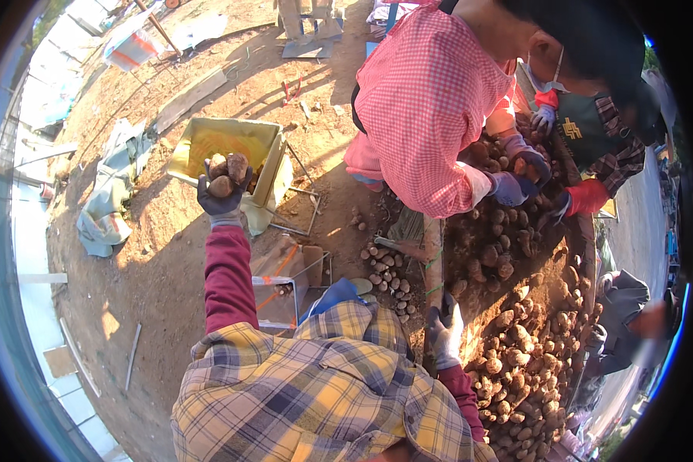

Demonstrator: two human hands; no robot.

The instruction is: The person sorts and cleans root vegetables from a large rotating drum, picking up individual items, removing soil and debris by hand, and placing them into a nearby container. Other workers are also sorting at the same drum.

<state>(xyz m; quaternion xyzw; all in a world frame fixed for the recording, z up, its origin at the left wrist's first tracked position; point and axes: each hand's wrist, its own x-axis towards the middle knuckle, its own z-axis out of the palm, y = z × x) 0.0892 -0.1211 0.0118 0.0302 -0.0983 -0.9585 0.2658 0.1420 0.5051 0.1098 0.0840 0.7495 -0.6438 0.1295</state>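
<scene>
My left hand point(225, 187), in a dark-palmed work glove, is stretched out and cups several brown taro-like tubers point(221, 186) at the near edge of a yellowish open bin point(280, 144). The bin stands tilted on a thin metal frame. My right hand point(447, 329), gloved in the same way, rests at the wooden rail point(433, 260) of a long sorting table; whether its fingers grip the rail cannot be told. Right of the rail lies a large heap of tubers point(517, 358) with soil among them. A smaller pile point(388, 271) lies on the ground left of the rail.
A co-worker in a pink checked top point(421, 110) leans over the table ahead, handling tubers. Other people work along its far side. A clear plastic bag on a metal frame point(277, 289) stands near my lap. A crumpled greenish sheet point(112, 196) and boards lie on the dirt at left.
</scene>
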